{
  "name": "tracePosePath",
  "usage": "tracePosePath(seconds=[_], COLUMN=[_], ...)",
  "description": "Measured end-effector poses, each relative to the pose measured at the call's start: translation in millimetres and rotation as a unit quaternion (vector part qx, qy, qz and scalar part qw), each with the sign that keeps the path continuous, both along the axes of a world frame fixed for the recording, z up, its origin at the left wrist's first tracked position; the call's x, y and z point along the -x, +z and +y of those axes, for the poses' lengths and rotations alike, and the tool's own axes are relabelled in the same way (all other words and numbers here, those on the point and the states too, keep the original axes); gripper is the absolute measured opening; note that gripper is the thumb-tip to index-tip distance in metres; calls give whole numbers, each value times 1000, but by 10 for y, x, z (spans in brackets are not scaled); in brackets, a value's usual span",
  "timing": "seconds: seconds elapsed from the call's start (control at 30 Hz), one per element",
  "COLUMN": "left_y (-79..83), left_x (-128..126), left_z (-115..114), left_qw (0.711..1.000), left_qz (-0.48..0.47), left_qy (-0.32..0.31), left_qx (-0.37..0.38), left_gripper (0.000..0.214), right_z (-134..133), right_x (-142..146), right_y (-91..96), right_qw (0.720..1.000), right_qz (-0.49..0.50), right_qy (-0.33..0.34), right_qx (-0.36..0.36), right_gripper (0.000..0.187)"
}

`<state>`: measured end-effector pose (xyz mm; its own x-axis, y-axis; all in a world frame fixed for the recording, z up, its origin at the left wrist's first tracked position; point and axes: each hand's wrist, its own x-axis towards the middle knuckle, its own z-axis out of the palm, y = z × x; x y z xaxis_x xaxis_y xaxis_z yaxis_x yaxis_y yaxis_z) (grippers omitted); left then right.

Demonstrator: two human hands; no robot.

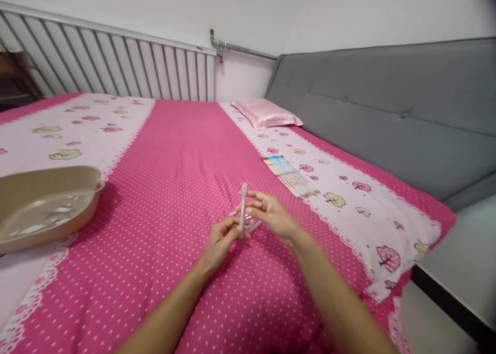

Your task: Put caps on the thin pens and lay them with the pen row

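Over the middle of the pink dotted bedspread (186, 152), my left hand (223, 240) grips the lower part of a slim pale pink pen (243, 204), which stands nearly upright. The fingers of my right hand (273, 217) are closed around the pen's upper part. Partly hidden behind both hands, a few more pale pink pens (253, 227) lie on the bedspread. Farther off to the right, a row of pens (292, 178) lies side by side, with blue, orange and brownish ends.
A beige plastic basin (50, 175) with small white and dark scraps inside stands at the left. A pink satin pillow (267, 113) lies near the grey padded headboard (372, 95). Behind the bed are a white radiator (147, 67) and a pipe with a valve (220, 53).
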<state>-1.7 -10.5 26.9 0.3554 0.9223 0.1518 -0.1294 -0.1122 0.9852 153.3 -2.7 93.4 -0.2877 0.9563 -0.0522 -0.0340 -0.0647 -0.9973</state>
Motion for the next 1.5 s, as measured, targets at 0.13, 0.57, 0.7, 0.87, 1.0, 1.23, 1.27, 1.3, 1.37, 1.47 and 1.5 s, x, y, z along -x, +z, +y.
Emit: tracePosePath(seconds=[0.13,0.57,0.7,0.87,1.0,1.23,1.27,1.3,1.37,1.47,1.5], left_y=[3,-17,-5,-44,-64,-65,-65,-63,-57,-48,-47], left_x=[-3,-3,-2,-17,-30,-45,-47,-48,-49,-47,-46], left_z=[0,-8,-11,7,21,21,21,21,20,18,18], left_qw=[1000,1000,1000,1000,1000,999,999,999,998,996,996], left_qz=[4,6,12,5,-1,9,12,14,22,35,40], left_qy=[-1,-20,-16,-3,14,39,45,51,60,73,78], left_qx=[-7,-1,-5,-9,-17,-12,-13,-14,-20,-28,-29], left_gripper=[21,23,24,22,19,20,21,21,22,23,24], right_z=[14,21,21,38,36,13,13,14,16,15,14], right_x=[-1,2,7,25,54,76,78,81,89,105,109], right_y=[-34,-73,-76,-94,-84,-67,-70,-73,-78,-80,-79], right_qw=[1000,1000,1000,1000,999,999,999,999,999,998,998], right_qz=[-6,4,6,-11,-22,-39,-40,-41,-45,-50,-54], right_qy=[-6,1,6,-19,-28,-28,-29,-29,-30,-32,-33], right_qx=[-15,-12,7,1,5,-3,-4,-4,-6,-11,-12], right_gripper=[32,39,40,40,37,36,37,38,40,42,42])
